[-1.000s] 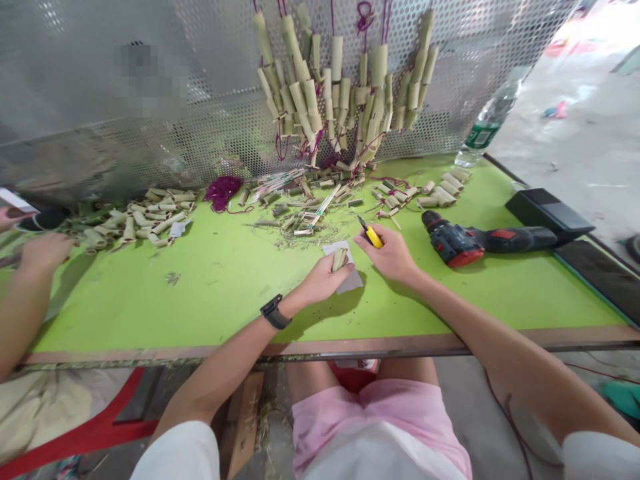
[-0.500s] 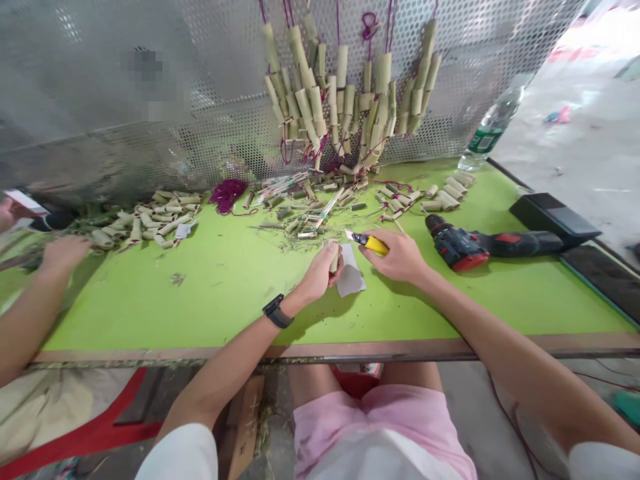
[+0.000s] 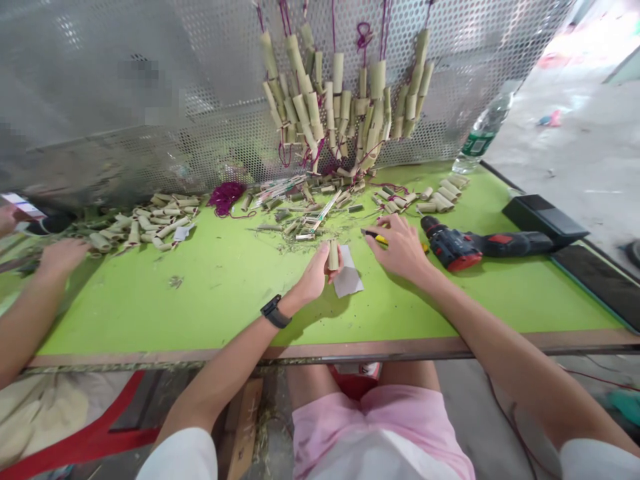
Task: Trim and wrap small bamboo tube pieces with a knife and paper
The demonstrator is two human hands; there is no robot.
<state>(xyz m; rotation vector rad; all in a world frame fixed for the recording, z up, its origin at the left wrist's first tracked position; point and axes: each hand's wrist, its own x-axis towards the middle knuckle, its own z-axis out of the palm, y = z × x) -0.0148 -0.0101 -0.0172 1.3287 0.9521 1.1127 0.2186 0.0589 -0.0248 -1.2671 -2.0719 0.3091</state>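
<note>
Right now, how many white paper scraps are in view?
2: one paper scrap beside the left hand, a second scrap at the edge of the bamboo pile. More may be hidden.

And there it went: the right hand (image 3: 400,247), wrapped around the yellow-and-black utility knife (image 3: 381,239) a second earlier, loosened and flattened out over it, farther from the left hand (image 3: 315,273). The knife dropped low beneath the spread fingers, its yellow end now poking out past the far side! Over in the left hand, the short pale-green bamboo tube (image 3: 333,255) swung from a slant to upright, clearing more of the whitish scrap of paper (image 3: 349,273).
</note>
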